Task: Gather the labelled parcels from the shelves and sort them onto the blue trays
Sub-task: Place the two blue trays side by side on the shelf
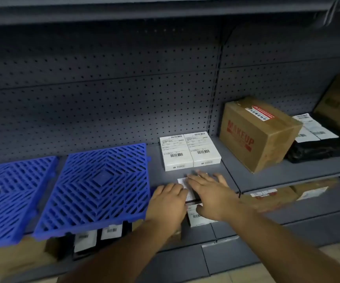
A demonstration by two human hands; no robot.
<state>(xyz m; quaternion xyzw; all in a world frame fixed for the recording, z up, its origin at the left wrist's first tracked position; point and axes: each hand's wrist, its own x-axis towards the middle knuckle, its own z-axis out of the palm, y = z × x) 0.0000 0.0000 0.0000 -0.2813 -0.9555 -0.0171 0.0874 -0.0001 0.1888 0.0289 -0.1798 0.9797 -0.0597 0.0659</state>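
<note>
parcel (193,198) long axis front-to-back on shelf (229,181) | both hands on it

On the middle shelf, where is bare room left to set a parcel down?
Both blue trays are bare on top. A grey strip of shelf lies between the nearer tray and the white boxes. It is crowded where both hands cover a parcel, and around the Makeup carton.

Blue trays (101,186), slatted in nested diamond pattern. Grey shelf (267,176), dotted pegboard back (103,99). Two white boxes (189,151) with black barcodes. Brown carton (261,135), red lettering. Black bag (320,148), white labels.
</note>
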